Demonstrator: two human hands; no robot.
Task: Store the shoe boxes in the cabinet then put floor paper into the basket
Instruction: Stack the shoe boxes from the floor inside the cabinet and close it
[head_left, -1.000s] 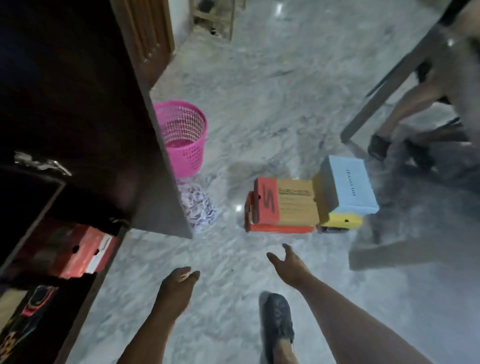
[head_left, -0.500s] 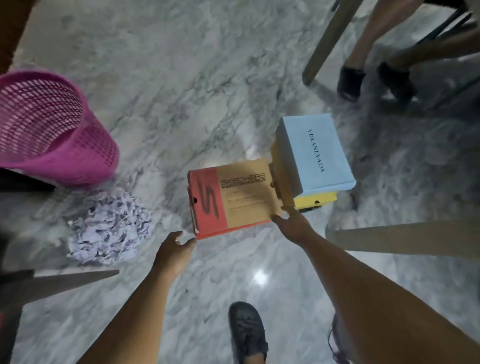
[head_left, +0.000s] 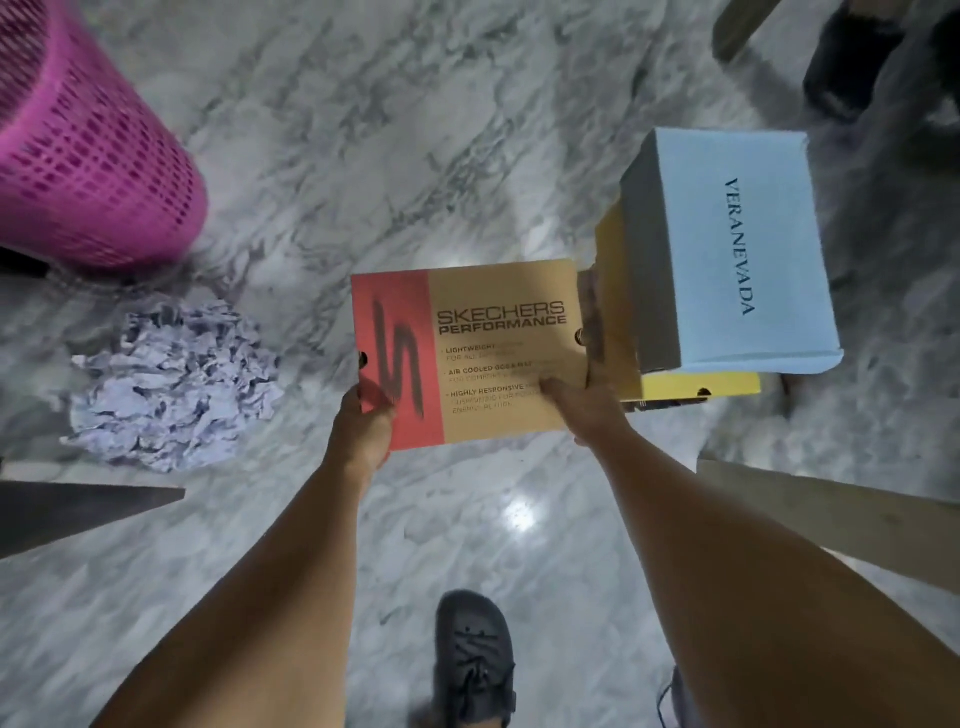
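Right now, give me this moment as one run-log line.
step: picking up shoe box | left hand: grips red-and-tan box | right hand: grips same box | blue box: on yellow box | paper pile: on floor beside pink basket

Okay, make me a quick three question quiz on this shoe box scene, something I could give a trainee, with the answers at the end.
1. True or false: the crumpled paper already lies inside the pink basket.
2. What does the blue box rest on? A) the bare floor B) a yellow box C) the Skechers box
3. Fill in: the left hand and the right hand both grip the ____ box.

Key: 1 false, it lies on the floor beside the basket. 2 B. 3 Skechers.
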